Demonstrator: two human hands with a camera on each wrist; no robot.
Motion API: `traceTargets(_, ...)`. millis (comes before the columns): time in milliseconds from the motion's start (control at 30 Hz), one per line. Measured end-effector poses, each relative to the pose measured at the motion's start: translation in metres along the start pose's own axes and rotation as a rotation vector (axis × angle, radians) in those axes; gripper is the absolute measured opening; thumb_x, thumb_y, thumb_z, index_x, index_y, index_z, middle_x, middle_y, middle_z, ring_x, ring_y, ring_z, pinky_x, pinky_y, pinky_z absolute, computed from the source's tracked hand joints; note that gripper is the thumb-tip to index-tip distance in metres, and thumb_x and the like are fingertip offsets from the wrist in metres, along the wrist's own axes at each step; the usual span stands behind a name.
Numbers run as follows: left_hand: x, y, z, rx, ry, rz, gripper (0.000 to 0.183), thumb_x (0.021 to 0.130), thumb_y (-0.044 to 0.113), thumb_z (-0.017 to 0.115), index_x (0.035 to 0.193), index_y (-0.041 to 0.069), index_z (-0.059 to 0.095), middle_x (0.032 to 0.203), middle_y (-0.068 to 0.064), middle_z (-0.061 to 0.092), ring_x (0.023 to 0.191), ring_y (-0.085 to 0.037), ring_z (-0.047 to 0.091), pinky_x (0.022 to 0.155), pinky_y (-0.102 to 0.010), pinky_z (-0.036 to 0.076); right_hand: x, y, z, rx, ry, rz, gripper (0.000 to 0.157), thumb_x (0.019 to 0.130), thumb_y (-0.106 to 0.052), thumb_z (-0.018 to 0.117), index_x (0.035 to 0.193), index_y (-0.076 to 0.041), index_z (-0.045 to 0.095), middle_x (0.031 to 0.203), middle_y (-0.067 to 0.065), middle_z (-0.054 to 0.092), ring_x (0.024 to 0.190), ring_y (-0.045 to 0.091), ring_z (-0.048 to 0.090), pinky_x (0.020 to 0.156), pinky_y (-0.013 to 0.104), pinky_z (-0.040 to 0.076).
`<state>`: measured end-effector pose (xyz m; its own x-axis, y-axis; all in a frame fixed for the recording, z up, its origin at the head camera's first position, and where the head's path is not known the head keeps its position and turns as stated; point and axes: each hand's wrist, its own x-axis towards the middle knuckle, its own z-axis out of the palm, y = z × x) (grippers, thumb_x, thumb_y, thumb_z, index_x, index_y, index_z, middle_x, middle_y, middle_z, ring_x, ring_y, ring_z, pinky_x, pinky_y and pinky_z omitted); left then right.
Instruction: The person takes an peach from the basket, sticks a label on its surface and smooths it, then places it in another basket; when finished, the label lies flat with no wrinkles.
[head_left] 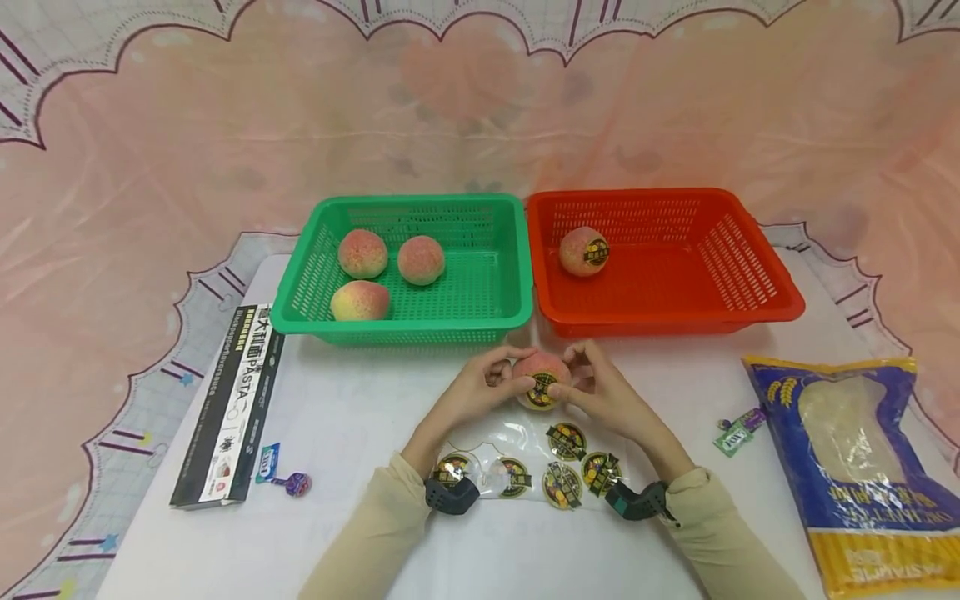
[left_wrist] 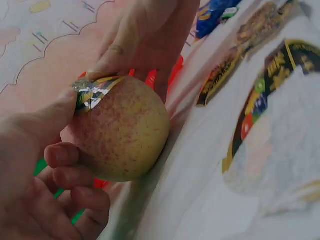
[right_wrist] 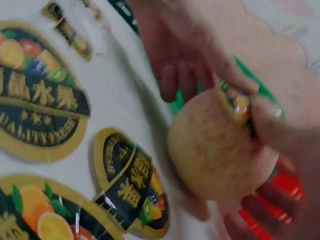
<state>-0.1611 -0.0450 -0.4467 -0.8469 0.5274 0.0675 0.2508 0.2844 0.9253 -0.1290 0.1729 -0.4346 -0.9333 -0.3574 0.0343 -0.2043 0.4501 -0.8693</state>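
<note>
Both hands hold one peach (head_left: 543,363) above the table, just in front of the two baskets. A round black and gold fruit sticker (head_left: 542,390) lies on its near side. My left hand (head_left: 480,385) grips the peach from the left, its thumb on the sticker's edge. From the other side my right hand (head_left: 609,398) grips it, thumb also on the sticker. The left wrist view shows the sticker (left_wrist: 97,94) curving over the peach (left_wrist: 125,135) between both thumbs. Beneath the hands lies a clear sheet (head_left: 491,432) with several more stickers (head_left: 561,485).
A green basket (head_left: 405,326) holds three peaches (head_left: 363,254); a red basket (head_left: 667,318) beside it holds one stickered peach (head_left: 577,252). At left lie a pasta box (head_left: 228,408) and a wrapped lollipop (head_left: 297,484). Small candies (head_left: 738,433) and a blue-yellow pasta bag (head_left: 862,475) lie at right.
</note>
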Motion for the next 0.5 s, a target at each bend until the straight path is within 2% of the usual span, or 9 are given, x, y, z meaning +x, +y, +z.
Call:
traceTargets(67,-0.001,0.0,0.001,0.031,-0.002,0.032,0.045,0.078,0.029,0.067,0.121,0.024,0.051,0.061,0.0,0.043,0.054,-0.006,0.038,0.049,-0.018,0.032,0.001,0.005,0.003,0.093,-0.037,-0.059,0.056,0.083,-0.021,0.062,0.129,-0.015,0.032,0.128,0.011,0.041,0.11,0.027,0.048,0.088,0.042,0.045)
traceTargets(133,-0.002,0.002,0.004,0.115,-0.006,0.054,0.051,0.076,0.03,0.069,0.122,0.024,0.048,0.062,0.0,0.042,0.054,-0.006,0.037,0.05,-0.017,0.033,0.002,0.007,0.007,0.142,-0.042,-0.094,0.059,0.085,-0.017,0.059,0.136,-0.02,0.028,0.137,0.008,0.035,0.119,0.027,0.042,0.095,0.045,0.04)
traceTargets(200,-0.003,0.005,0.006,0.224,0.001,0.065,0.056,0.074,0.033,0.071,0.123,0.027,0.044,0.062,0.0,0.041,0.055,-0.005,0.037,0.051,-0.017,0.033,0.002,0.005,0.012,0.158,-0.014,-0.099,0.052,0.086,-0.019,0.057,0.133,-0.023,0.034,0.135,0.004,0.039,0.118,0.023,0.043,0.096,0.044,0.039)
traceTargets(300,-0.005,0.009,0.007,0.328,-0.003,0.064,0.066,0.068,0.038,0.074,0.123,0.03,0.038,0.064,-0.001,0.043,0.054,-0.006,0.038,0.05,-0.018,0.034,0.002,0.0,0.019,0.154,0.064,-0.075,0.044,0.086,-0.026,0.057,0.127,-0.025,0.042,0.128,0.0,0.046,0.112,0.018,0.048,0.094,0.042,0.042)
traceTargets(367,-0.006,0.01,0.007,0.338,-0.005,0.06,0.071,0.065,0.043,0.075,0.123,0.031,0.036,0.065,0.0,0.044,0.054,-0.007,0.04,0.049,-0.018,0.035,0.002,-0.003,0.022,0.149,0.099,-0.055,0.042,0.085,-0.029,0.058,0.124,-0.026,0.044,0.126,-0.002,0.047,0.111,0.017,0.048,0.092,0.041,0.043)
traceTargets(500,-0.008,0.011,0.009,0.323,0.031,0.04,0.071,0.063,0.053,0.071,0.123,0.032,0.038,0.064,0.003,0.044,0.053,-0.006,0.04,0.048,-0.018,0.035,0.002,-0.005,0.024,0.147,0.102,-0.029,0.04,0.085,-0.031,0.058,0.122,-0.026,0.045,0.123,-0.002,0.049,0.11,0.018,0.048,0.092,0.043,0.043)
